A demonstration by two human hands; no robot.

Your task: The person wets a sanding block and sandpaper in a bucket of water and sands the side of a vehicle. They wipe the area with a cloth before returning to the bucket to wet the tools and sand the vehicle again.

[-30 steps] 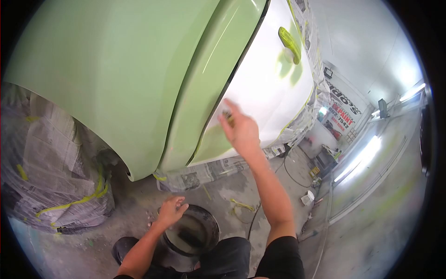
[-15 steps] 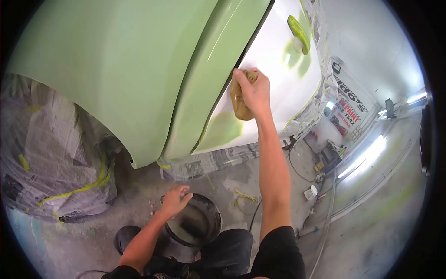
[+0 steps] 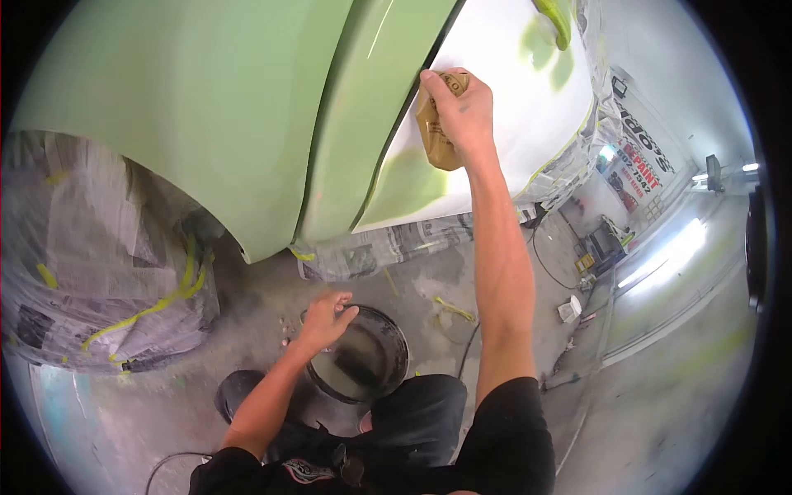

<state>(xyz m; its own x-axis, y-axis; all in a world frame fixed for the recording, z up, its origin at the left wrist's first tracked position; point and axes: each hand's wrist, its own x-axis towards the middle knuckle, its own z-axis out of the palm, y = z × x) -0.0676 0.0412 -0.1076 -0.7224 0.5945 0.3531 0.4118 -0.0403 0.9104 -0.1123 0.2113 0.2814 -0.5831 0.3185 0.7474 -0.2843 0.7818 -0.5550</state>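
My right hand (image 3: 464, 111) presses a brown sheet of sandpaper (image 3: 436, 140) flat against the white car door (image 3: 495, 107), close to the dark gap beside the green panel (image 3: 206, 99). Green overspray marks the door below the sandpaper and near the green door handle (image 3: 557, 15). My left hand (image 3: 326, 318) rests with spread fingers on the rim of a black bucket (image 3: 363, 363) standing on the floor between my knees.
The wheel (image 3: 91, 256) at the left is wrapped in newspaper and plastic with yellow tape. Newspaper masking (image 3: 388, 243) hangs under the door. A hose (image 3: 466, 351) runs across the concrete floor. Shop clutter and a sign stand at the far right.
My right hand has slid the sandpaper upward along the door edge. My left hand has stayed on the bucket rim. The view has shifted a little downward.
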